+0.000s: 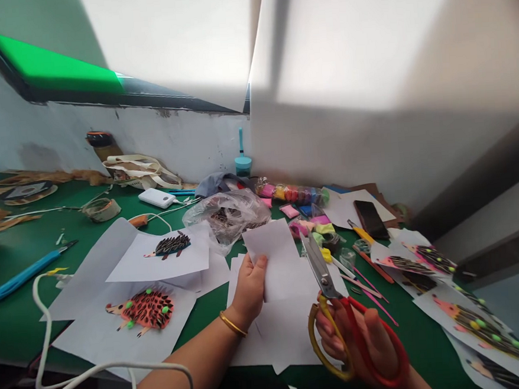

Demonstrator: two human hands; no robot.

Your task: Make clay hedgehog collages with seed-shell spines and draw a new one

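Observation:
My left hand [248,287], a gold bangle at its wrist, grips the left edge of a white paper sheet [284,261] with the thumb on top. More white paper [287,335] lies beneath it on the green table. In my right hand [363,341] is a pair of scissors [322,270] with one red and one yellow handle. My fingers pass through the handle loops. The blades point up and away, a little right of the held paper, slightly parted near the tips.
Hedgehog pictures [147,309] lie on paper at the left, with others [477,321] at the right. A plastic bag [228,214], coloured clay packs [289,210] and a phone [371,219] sit farther back. A white cable [94,372] loops across the front left, near a blue craft knife [25,275].

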